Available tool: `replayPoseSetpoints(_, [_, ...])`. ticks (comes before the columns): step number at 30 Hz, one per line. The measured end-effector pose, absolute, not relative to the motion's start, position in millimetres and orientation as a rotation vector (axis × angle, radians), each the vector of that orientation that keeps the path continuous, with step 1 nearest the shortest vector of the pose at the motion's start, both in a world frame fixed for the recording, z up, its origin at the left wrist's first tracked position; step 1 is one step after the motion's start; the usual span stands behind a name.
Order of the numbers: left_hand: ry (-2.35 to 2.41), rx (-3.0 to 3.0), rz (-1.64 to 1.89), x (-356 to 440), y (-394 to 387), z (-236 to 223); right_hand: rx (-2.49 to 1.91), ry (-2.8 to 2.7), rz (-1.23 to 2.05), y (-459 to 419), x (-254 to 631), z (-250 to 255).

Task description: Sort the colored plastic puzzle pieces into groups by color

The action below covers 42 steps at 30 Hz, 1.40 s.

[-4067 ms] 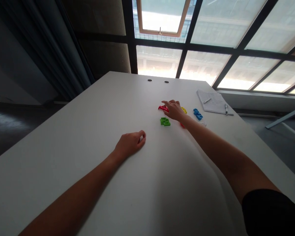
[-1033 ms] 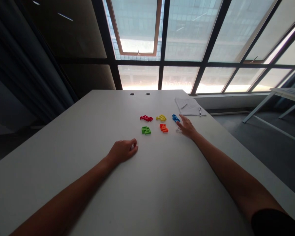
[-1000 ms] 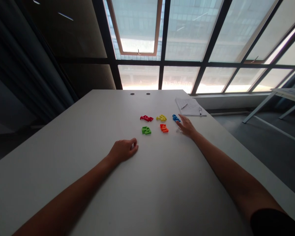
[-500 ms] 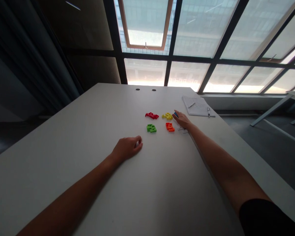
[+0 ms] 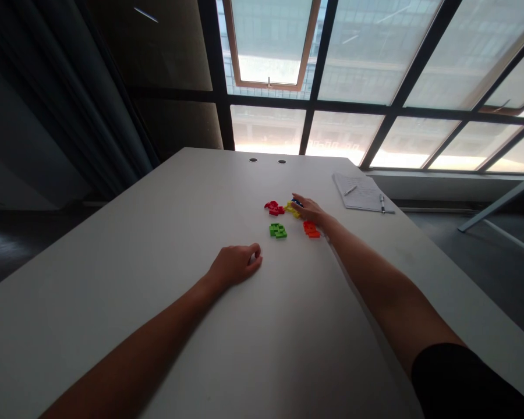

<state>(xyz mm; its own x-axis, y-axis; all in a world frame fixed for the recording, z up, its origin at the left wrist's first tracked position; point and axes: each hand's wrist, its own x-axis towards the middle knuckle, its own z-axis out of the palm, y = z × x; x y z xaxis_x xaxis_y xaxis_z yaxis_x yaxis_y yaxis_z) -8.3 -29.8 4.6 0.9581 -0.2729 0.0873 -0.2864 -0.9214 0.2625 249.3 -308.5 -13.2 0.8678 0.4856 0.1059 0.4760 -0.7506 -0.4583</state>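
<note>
My right hand [image 5: 310,210] reaches across the white table [image 5: 192,198], fingers bent over a small dark blue piece [image 5: 296,202] that shows at its fingertips. Partly under those fingers lie yellow plastic pieces [image 5: 292,210]. Close by on the left is a cluster of red pieces [image 5: 274,208]. Green pieces [image 5: 278,230] sit nearer to me, and orange pieces [image 5: 311,229] lie just below my right wrist. My left hand [image 5: 236,263] rests on the table with its fingers curled towards the thumb. A small gap shows in the curl, with nothing visible held.
Papers [image 5: 362,193] with handwriting lie at the right table edge, a pen [image 5: 350,190] and a second pen [image 5: 382,203] on them. Two round holes are set in the far end of the table. Large windows stand beyond; a dark curtain [image 5: 70,87] hangs at left.
My right hand has moved left with the blue piece, from beside the yellow pieces to over them. The red pieces have shifted into a tighter cluster. The view has turned slightly left.
</note>
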Motion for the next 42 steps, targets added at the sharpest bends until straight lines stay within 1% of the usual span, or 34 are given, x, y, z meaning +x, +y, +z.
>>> replayPoseSetpoints(8, [-0.4, 2.628, 0.245, -7, -23, -2, -2.419, -0.886, 0.151, -280, 219, -1])
replayPoseSetpoints(13, [-0.313, 2.513, 0.403, -8, -20, -1, -2.17, -0.982, 0.281, -285, 184, 8])
replayPoseSetpoints(16, [-0.179, 2.458, 0.514, -2, -14, 2, -2.168, -0.865, 0.153, -317, 177, 10])
replayPoseSetpoints(20, [-0.099, 2.483, 0.552, 25, -5, -2, -2.364, -0.742, -0.115, -384, 175, -4])
replayPoseSetpoints(23, [-0.257, 2.475, 0.552, 61, -3, -12, -2.441, -0.638, -0.141, -415, 161, -20])
replayPoseSetpoints(25, [-0.299, 2.493, 0.571, 90, -8, -18, -2.478, -0.64, -0.131, -414, 146, -27])
replayPoseSetpoints(28, [-0.3, 2.527, 0.513, 134, -22, -24, -2.492, -0.75, -0.08, -390, 122, -31])
replayPoseSetpoints(33, [-0.262, 2.641, 0.253, 186, -54, -20, -2.468, -0.944, -0.116, -359, 102, -28])
replayPoseSetpoints(37, [-0.339, 2.618, 0.13, 193, -72, -9, -2.437, -0.813, -0.116, -366, 104, -27])
replayPoseSetpoints(42, [-0.423, 2.404, 0.163, 175, -80, 3, -2.461, -0.879, -0.088, -365, 104, -26])
